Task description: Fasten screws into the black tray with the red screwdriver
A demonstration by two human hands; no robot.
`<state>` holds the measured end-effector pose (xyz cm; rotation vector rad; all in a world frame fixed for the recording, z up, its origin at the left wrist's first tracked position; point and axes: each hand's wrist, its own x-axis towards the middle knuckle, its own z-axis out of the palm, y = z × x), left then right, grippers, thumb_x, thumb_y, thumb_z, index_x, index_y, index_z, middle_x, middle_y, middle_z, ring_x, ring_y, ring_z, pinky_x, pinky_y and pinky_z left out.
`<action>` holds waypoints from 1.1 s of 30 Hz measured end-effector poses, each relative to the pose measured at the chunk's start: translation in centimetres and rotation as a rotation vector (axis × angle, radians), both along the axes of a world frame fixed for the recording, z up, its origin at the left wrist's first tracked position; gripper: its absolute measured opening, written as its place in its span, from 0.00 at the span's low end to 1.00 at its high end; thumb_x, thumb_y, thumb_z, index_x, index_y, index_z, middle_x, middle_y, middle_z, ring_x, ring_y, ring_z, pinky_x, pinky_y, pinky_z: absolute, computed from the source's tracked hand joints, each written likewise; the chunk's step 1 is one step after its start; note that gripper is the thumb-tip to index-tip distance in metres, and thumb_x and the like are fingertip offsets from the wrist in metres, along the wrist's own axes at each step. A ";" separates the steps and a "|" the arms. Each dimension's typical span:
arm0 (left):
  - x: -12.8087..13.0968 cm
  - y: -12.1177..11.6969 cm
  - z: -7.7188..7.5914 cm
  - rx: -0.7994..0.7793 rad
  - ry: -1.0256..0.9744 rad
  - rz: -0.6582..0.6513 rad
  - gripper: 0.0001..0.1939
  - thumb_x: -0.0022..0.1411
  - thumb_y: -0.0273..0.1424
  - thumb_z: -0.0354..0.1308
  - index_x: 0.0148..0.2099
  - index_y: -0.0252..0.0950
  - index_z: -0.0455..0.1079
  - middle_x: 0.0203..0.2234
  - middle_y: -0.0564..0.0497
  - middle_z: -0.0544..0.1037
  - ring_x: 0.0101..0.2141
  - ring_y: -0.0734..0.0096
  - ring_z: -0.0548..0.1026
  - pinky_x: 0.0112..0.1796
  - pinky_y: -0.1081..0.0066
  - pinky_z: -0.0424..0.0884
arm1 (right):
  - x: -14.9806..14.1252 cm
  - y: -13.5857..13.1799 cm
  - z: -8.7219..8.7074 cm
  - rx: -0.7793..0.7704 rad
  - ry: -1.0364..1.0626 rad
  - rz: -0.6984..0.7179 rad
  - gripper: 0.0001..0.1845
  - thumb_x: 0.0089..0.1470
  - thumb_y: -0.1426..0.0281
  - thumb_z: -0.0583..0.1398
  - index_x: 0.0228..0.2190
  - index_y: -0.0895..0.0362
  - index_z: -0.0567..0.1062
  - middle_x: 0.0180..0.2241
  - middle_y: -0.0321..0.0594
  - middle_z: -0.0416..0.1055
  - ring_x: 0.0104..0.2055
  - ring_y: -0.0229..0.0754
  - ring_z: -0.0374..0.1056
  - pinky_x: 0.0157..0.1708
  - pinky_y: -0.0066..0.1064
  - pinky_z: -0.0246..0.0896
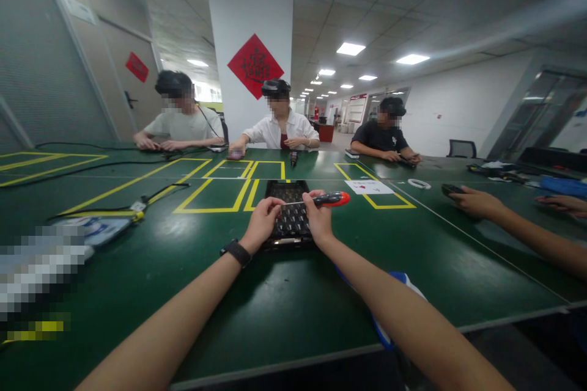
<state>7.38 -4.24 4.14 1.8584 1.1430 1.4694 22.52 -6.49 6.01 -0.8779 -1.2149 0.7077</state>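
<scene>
A screwdriver (328, 199) with a black and orange-red handle lies sideways in my right hand (318, 220), whose fingers close round the front of the handle. Its thin metal shaft points left. At the shaft's far end, my left hand (263, 220), with a dark watch on the wrist, pinches the tip; whether a small bit sits between those fingers is too small to see. Below both hands an open black tool case (288, 188) rests on the green table, with rows of small metallic pieces in its tray.
Yellow tape outlines mark the green table (192, 269). A white paper (370, 187) and a white ring (419, 184) lie to the right. Plastic-wrapped items and a black cable (160, 191) are at left. Three people sit opposite; another person's hands (477, 201) are at right.
</scene>
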 end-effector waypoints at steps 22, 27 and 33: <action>-0.3 -0.2 0.1 -0.114 -0.065 -0.003 0.09 0.50 0.26 0.46 0.29 0.33 0.68 0.25 0.50 0.73 0.29 0.71 0.70 0.35 0.69 0.66 | 0.7 1.1 -0.2 0.074 -0.047 -0.101 0.11 0.40 0.66 0.61 0.28 0.57 0.70 0.25 0.36 0.70 0.28 0.38 0.67 0.30 0.30 0.65; -0.3 -0.1 0.1 -0.129 -0.058 0.004 0.10 0.49 0.26 0.46 0.29 0.33 0.69 0.24 0.51 0.73 0.29 0.70 0.70 0.35 0.69 0.66 | 1.3 2.1 -0.2 -0.072 0.052 0.018 0.14 0.38 0.64 0.63 0.28 0.59 0.71 0.22 0.39 0.71 0.24 0.39 0.70 0.24 0.30 0.68; -0.2 -0.2 0.1 -0.136 -0.107 0.016 0.10 0.49 0.27 0.45 0.28 0.33 0.69 0.23 0.51 0.73 0.27 0.71 0.70 0.33 0.71 0.66 | 1.7 2.4 -0.4 -0.162 0.097 0.030 0.20 0.36 0.60 0.64 0.31 0.61 0.73 0.21 0.39 0.71 0.15 0.34 0.66 0.13 0.23 0.62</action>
